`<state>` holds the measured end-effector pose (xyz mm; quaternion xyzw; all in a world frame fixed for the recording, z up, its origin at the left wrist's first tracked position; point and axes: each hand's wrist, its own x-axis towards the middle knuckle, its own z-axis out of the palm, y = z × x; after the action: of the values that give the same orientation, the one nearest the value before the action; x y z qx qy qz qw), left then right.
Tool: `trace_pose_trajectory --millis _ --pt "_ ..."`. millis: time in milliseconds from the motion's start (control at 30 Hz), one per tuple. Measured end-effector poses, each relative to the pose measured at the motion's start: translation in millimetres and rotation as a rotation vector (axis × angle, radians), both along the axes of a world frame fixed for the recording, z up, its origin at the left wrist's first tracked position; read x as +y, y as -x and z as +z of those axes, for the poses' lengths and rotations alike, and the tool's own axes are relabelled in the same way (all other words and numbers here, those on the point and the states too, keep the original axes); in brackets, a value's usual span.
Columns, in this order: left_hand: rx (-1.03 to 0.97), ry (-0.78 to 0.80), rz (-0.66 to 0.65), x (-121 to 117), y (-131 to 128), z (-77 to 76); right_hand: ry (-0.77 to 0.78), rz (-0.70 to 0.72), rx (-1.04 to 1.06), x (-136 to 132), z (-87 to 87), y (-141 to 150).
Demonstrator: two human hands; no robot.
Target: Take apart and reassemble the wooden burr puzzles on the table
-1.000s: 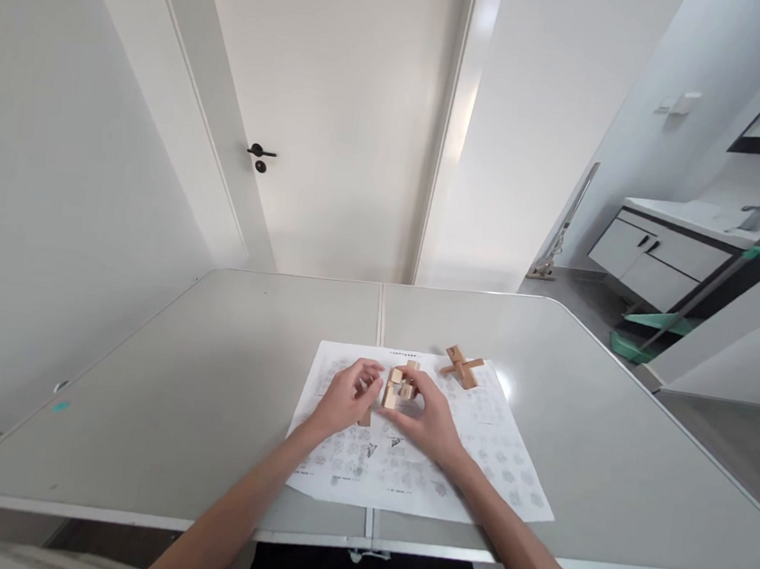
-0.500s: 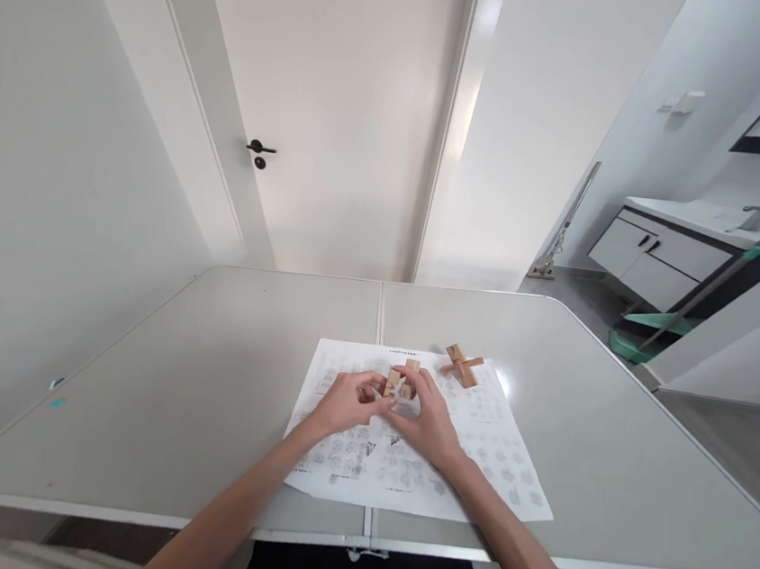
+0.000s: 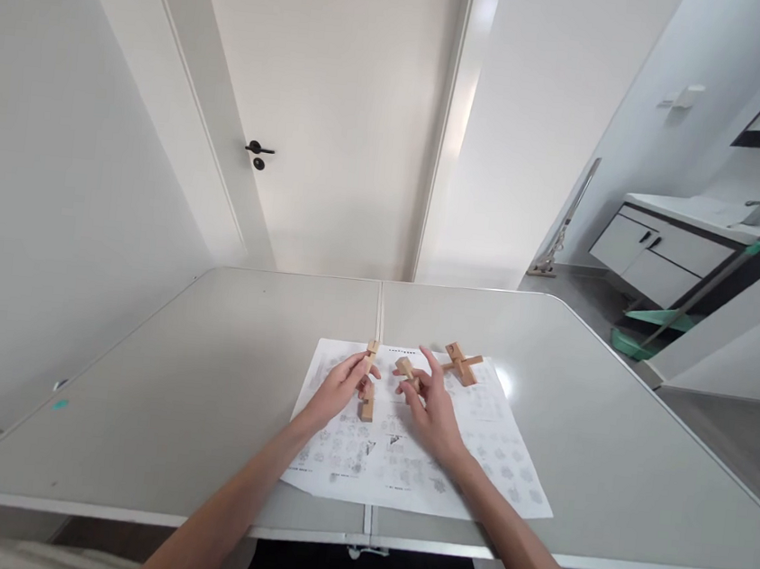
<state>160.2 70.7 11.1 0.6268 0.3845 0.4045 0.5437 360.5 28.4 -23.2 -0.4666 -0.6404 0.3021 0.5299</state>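
Notched wooden puzzle pieces are in both of my hands, above a printed paper sheet [image 3: 482, 476]. My left hand [image 3: 338, 391] is closed on a light wooden puzzle piece [image 3: 372, 352] near its upper end. A browner wooden block [image 3: 367, 406] shows just below those fingers; whether it belongs to the same piece I cannot tell. In my right hand [image 3: 436, 410], thumb and fingers pinch another wooden puzzle piece [image 3: 405, 367], with the index finger raised off it. Beyond the right hand, crossed wooden pieces [image 3: 462, 366] lie on the sheet's far right edge.
The sheet lies on a grey folding table [image 3: 207, 375] with a seam down its middle. A white door [image 3: 343, 118] stands behind it. To the right are a sink cabinet [image 3: 661, 251], a mop [image 3: 567, 218] and a green dustpan [image 3: 632, 344].
My hands have drawn apart, each with wooden pieces that were close together between them. The right index finger has lifted. The crossed pieces stay where they were.
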Motion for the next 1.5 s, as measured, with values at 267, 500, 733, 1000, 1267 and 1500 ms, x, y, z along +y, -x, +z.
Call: trace_pose_trajectory --millis 267,500,733,1000,1267,1500 --pt "0.011 -0.003 -0.091 -2 0 0.7 0.093 -0.002 0.020 1 3.0 -1" --pt "0.077 -0.018 -0.146 -6 -2 -2.5 0.116 0.132 0.110 1 4.0 0" --pt "0.078 0.057 -0.184 -13 -4 -2.7 0.095 0.120 0.236 0 4.5 1" --pt "0.099 0.067 -0.165 -15 -6 0.1 0.030 -0.003 0.206 -3 5.4 4" --pt "0.084 0.057 -0.113 -14 -5 4.5 -0.006 0.070 0.170 -4 8.4 5" --pt "0.089 0.027 -0.093 -14 -3 -1.6 -0.074 0.063 0.084 -5 3.6 4"
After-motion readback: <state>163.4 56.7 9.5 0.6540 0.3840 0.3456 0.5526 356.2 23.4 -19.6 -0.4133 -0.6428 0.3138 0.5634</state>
